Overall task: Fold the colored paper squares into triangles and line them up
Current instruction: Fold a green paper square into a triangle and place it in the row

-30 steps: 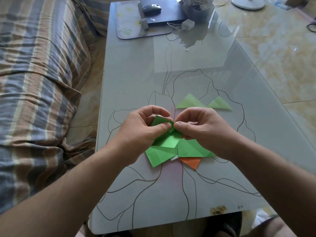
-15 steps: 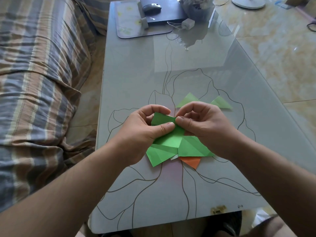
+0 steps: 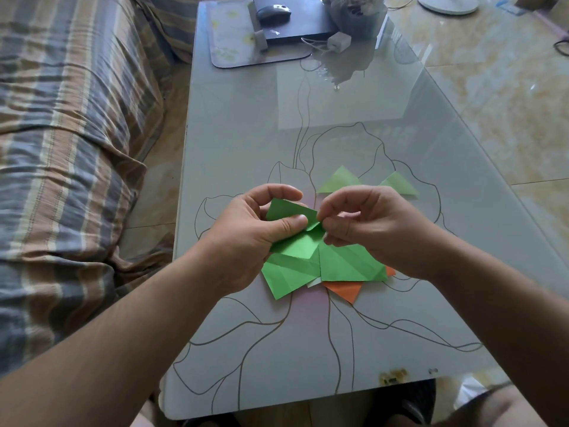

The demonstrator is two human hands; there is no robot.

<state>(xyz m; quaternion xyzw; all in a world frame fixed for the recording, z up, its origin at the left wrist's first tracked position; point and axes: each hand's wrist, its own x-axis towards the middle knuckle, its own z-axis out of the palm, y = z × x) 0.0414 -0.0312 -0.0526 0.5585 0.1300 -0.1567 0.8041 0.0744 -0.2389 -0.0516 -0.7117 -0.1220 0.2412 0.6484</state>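
Note:
I hold a green paper square [image 3: 294,237] above the table, partly folded. My left hand [image 3: 246,235] grips its left side, thumb on top. My right hand [image 3: 372,229] pinches its right corner between thumb and forefinger. Under my hands lies a loose pile of green papers [image 3: 345,266] with an orange paper [image 3: 346,291] showing beneath it. Two light green folded triangles [image 3: 338,180] [image 3: 400,184] lie side by side just beyond my hands.
The glass table [image 3: 308,349] carries a line drawing of a flower. At its far end stand a mat [image 3: 234,41], a dark laptop with a mouse [image 3: 274,10], a charger [image 3: 338,41] and a pot. A striped sofa [image 3: 61,149] runs along the left.
Both hands lifted the green paper slightly away from me. My right hand's fingers shifted from pressing the fold to pinching the paper's right corner.

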